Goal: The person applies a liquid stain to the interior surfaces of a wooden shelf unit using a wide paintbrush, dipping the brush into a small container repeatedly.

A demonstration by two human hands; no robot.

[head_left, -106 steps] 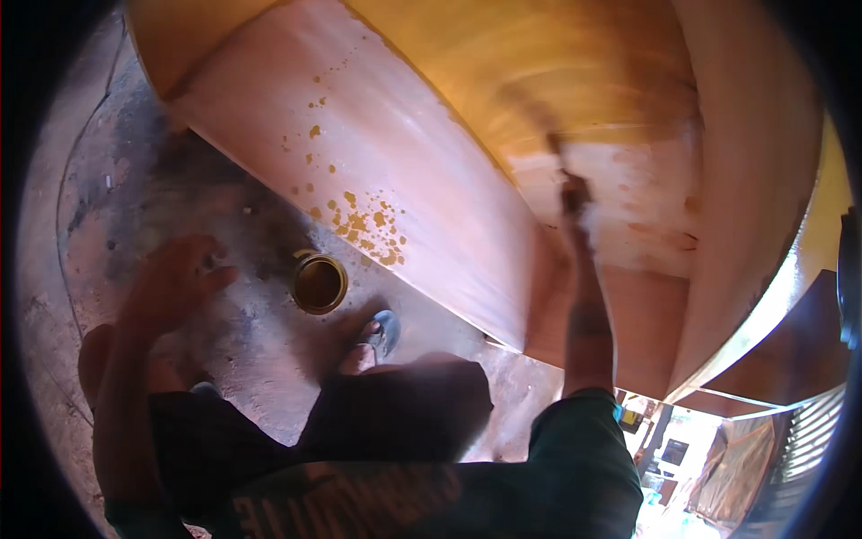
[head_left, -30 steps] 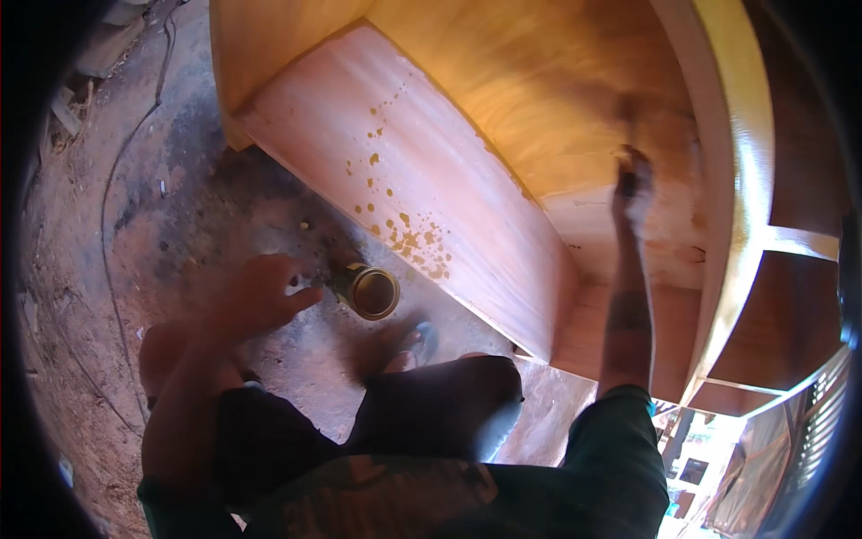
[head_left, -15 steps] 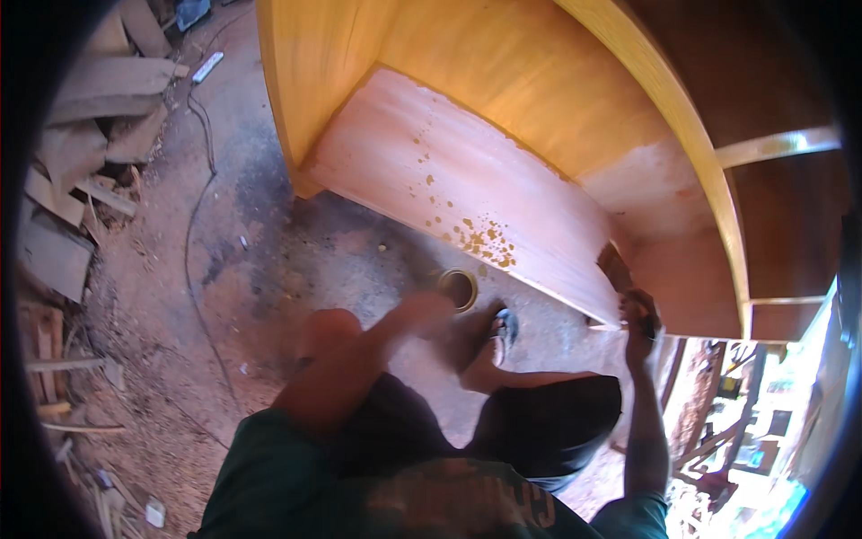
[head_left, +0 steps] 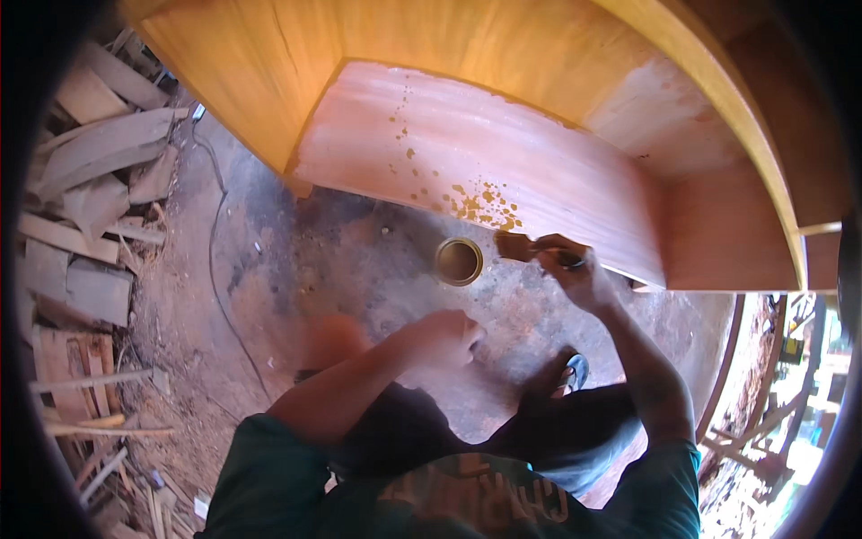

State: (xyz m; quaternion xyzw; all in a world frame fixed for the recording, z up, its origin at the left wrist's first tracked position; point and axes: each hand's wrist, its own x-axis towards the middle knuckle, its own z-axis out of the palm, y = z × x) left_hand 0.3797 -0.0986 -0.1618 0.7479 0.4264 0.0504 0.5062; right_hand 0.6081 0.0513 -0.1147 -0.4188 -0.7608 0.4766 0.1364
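My right hand (head_left: 579, 274) is closed round the handle of a paintbrush (head_left: 514, 246), whose bristles point left. The brush is in the air between an open can (head_left: 439, 261) on the floor and the front edge of a pale panel (head_left: 557, 189). Brownish liquid shows inside the can's round rim. Drops of yellow-brown finish (head_left: 485, 205) dot the panel near its front edge. My left hand (head_left: 449, 337), slightly blurred, hangs nearer to me than the can, its fingers curled in and nothing visible in them.
The pale panel is the base of a wooden cabinet with yellow-coated walls (head_left: 242, 81). A dark cable (head_left: 215, 229) runs along the floor at left. Beyond it lie wood offcuts (head_left: 99, 184) and sticks (head_left: 99, 382). My sandalled foot (head_left: 575, 370) rests right of the can.
My right hand has brought the brush leftward from the cabinet's right side to near the can. My left hand has moved back from beside the can. The view has shifted.
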